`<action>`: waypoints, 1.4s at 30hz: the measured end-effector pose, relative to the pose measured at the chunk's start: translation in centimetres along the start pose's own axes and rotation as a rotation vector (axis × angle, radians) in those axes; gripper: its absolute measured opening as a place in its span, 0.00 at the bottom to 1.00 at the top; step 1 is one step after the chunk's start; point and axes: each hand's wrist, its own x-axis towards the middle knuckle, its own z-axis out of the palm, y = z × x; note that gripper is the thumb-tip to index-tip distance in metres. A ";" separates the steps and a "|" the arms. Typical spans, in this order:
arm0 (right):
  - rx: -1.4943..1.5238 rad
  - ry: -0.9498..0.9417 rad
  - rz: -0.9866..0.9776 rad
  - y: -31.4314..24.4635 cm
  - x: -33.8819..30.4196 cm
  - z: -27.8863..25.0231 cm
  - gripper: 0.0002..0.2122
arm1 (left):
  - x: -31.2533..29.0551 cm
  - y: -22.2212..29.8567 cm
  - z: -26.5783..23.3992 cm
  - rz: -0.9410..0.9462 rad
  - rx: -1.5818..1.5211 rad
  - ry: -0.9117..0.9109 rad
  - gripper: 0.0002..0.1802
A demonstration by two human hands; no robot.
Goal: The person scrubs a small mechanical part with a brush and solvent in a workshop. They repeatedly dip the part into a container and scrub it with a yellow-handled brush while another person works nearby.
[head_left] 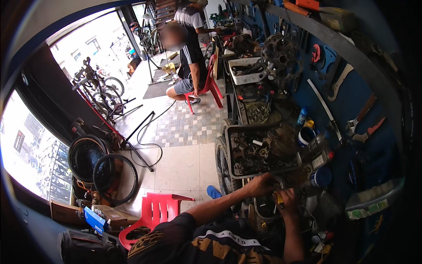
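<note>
Both my hands work close together over the cluttered workbench, just in front of a tray of parts. My left hand [260,185] is closed at the end of a curved grey cable-like piece [281,181], though its fingertips are partly hidden. Beside it, my right hand [288,201] closes around a small tool with a yellow handle [279,199]; its working end is too small to make out. Below the hands a loop of dark grey cable or tubing [256,210] hangs over the bench. The dark tray [227,152] holds several greasy metal bike parts.
A white basket [246,79] and chainrings [281,53] lie farther along the bench. Blue-lidded tubs [321,177] stand on the right, below wall tools [341,82]. A red chair [158,211] is at my left; a person [191,66] sits on another farther off. Tyres [115,178] lean at left.
</note>
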 end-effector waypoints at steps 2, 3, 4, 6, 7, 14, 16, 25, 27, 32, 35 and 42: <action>-0.060 -0.035 -0.032 0.5 -0.2 0.9 0.11 | -0.3 0.2 0.1 0.005 0.062 0.040 0.28; -0.091 -0.045 -0.056 0.8 -0.2 1.2 0.12 | -0.5 0.3 0.2 0.007 0.072 0.042 0.29; -0.120 -0.054 -0.080 1.1 -0.3 1.3 0.12 | -0.7 0.3 0.2 0.008 0.084 0.044 0.30; -0.127 -0.137 -0.075 1.8 -0.1 0.8 0.14 | -1.2 0.1 0.1 -0.009 0.085 0.030 0.31; -0.131 -0.179 -0.072 1.9 0.2 0.3 0.15 | -1.3 0.0 0.0 -0.023 0.074 0.013 0.31; -0.079 -0.272 0.027 -6.0 8.7 -6.2 0.18 | -1.5 -1.2 1.0 0.026 0.126 0.051 0.30; 0.070 -0.069 -0.187 -11.3 13.1 -6.9 0.20 | -1.3 -1.8 1.5 -0.046 0.065 -0.065 0.29; 0.169 -0.129 -0.564 -32.1 27.7 -9.7 0.30 | -0.5 -3.4 2.6 0.264 0.022 0.046 0.28; 0.145 -0.168 -0.558 -33.3 28.9 -9.5 0.30 | -0.4 -3.5 2.7 0.258 0.014 0.037 0.28; 0.259 -0.176 -0.477 -29.1 25.3 -8.4 0.33 | -0.4 -3.7 2.9 0.237 0.000 0.033 0.29; 0.352 -0.255 -0.273 -22.3 19.4 -7.6 0.30 | -0.5 -3.9 2.3 0.207 -0.002 0.038 0.29; 0.169 -0.203 0.600 -7.5 4.2 -4.8 0.24 | -1.0 -2.6 -0.1 0.066 0.041 -0.010 0.31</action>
